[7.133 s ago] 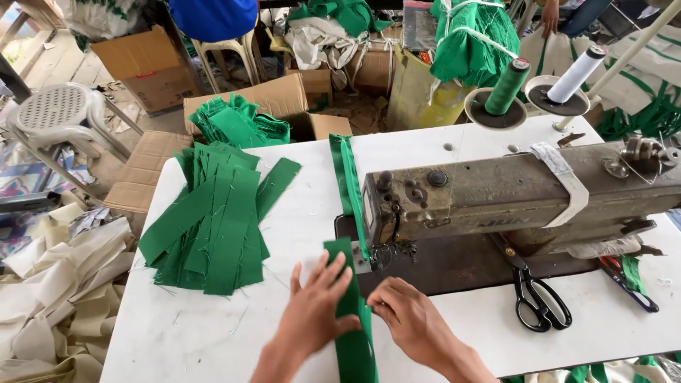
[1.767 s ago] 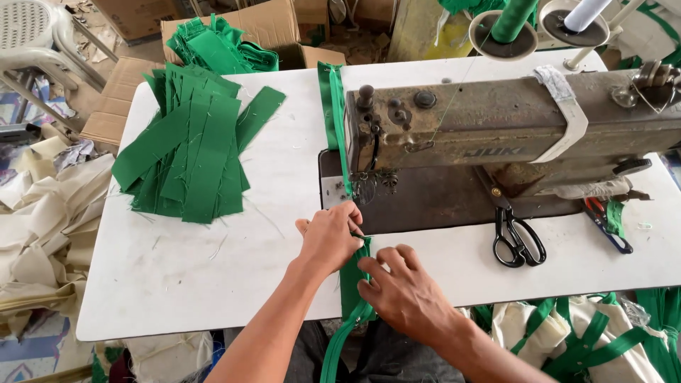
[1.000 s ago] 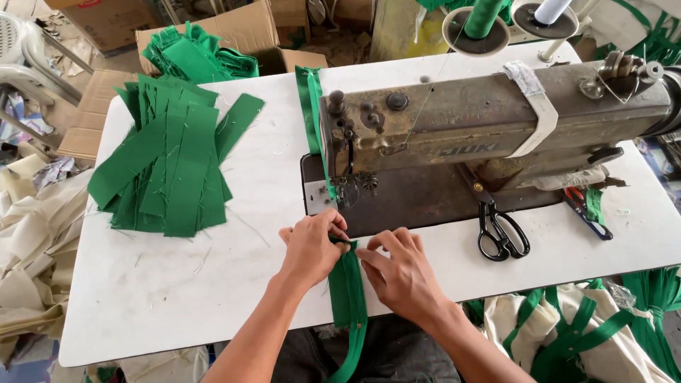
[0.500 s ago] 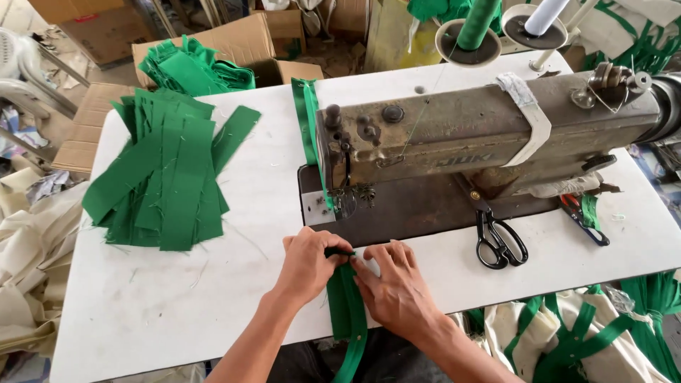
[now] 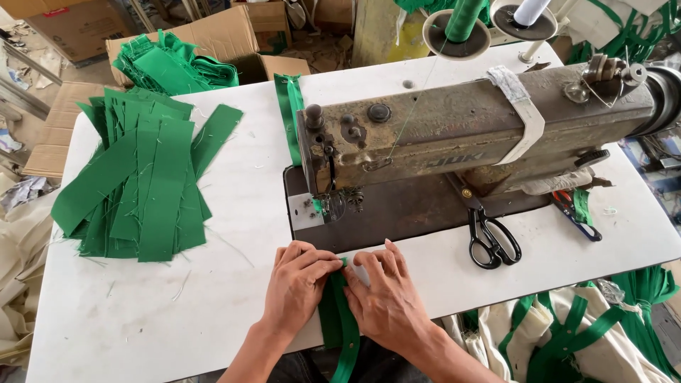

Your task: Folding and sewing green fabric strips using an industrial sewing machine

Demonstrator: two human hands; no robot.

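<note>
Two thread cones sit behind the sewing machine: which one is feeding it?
The green thread cone, left of the white thread cone; a fine green thread runs from it down to the sewing machine.

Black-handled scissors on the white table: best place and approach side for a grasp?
Take the black-handled steel scissors by the two finger loops, coming from the near table edge. They lie flat and closed on the white table, loops toward the person, blades running up under the worn grey sewing machine, which blocks the far side.
</note>
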